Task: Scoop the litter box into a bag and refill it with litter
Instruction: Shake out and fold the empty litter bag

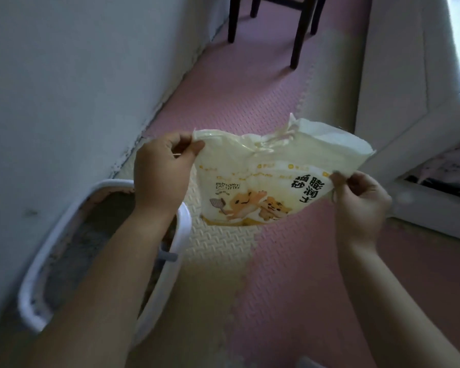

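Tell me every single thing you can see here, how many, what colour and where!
litter bag: one, pale yellow with orange cartoon cats, held up in the middle above the floor
litter box: one, white, lower left beside the wall
litter: one layer, grey, inside the litter box
floor mats: many joined tiles, pink and cream, across the floor
chair: one, dark, top middle, only its legs show
wall: one, white, along the left
left hand: one, pinches the bag's upper left corner
right hand: one, pinches the bag's right edge
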`<act>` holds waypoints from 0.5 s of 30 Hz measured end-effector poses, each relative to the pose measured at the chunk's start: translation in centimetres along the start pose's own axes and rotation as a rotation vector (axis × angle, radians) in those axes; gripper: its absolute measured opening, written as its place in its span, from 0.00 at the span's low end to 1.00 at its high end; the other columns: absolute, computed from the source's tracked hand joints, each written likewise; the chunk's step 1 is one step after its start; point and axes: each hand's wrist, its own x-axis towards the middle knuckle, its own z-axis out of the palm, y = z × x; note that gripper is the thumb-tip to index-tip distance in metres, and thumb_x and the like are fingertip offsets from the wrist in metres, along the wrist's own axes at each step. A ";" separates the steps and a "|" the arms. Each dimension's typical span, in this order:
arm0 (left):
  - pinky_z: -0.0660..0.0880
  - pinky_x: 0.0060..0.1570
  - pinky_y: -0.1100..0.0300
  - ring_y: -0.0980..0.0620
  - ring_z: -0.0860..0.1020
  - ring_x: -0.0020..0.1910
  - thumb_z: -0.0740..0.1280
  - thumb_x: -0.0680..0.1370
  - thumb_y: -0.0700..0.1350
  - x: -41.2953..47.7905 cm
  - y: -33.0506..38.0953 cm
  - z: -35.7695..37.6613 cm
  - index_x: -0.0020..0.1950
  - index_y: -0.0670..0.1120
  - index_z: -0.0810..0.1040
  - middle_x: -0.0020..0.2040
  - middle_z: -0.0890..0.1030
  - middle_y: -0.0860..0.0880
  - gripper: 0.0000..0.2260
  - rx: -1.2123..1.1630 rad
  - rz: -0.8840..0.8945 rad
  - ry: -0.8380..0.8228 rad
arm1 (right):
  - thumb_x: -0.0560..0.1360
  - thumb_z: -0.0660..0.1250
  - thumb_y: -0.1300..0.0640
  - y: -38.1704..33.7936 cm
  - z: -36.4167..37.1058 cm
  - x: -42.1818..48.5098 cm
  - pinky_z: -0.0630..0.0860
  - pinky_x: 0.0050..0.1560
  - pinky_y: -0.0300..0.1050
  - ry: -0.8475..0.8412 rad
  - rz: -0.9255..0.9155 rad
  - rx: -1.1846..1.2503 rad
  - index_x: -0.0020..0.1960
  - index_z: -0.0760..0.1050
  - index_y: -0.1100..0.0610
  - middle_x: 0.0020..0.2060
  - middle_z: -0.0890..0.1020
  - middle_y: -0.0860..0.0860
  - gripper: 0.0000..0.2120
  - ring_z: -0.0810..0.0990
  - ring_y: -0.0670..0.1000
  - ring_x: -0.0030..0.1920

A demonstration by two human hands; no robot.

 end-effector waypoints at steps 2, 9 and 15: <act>0.69 0.40 0.77 0.62 0.77 0.40 0.69 0.76 0.46 1.7 4.4 -3.8 0.54 0.45 0.82 0.43 0.79 0.56 0.09 0.036 0.014 0.004 | 0.74 0.70 0.59 -5.1 -1.6 0.4 0.74 0.37 0.38 -0.029 0.018 0.032 0.44 0.82 0.58 0.32 0.81 0.46 0.03 0.77 0.43 0.34; 0.69 0.42 0.73 0.53 0.77 0.43 0.67 0.78 0.45 9.1 28.8 -19.7 0.56 0.41 0.81 0.45 0.79 0.52 0.11 0.123 0.200 0.094 | 0.73 0.72 0.60 -33.6 -8.2 3.9 0.75 0.39 0.33 -0.134 -0.092 0.124 0.45 0.82 0.57 0.33 0.84 0.41 0.02 0.81 0.39 0.35; 0.68 0.41 0.79 0.54 0.78 0.42 0.67 0.78 0.44 13.2 53.3 -34.6 0.55 0.40 0.81 0.45 0.80 0.52 0.10 0.144 0.392 0.243 | 0.71 0.73 0.60 -61.2 -17.5 8.1 0.76 0.44 0.40 -0.268 -0.363 0.125 0.45 0.82 0.52 0.37 0.85 0.46 0.04 0.83 0.43 0.38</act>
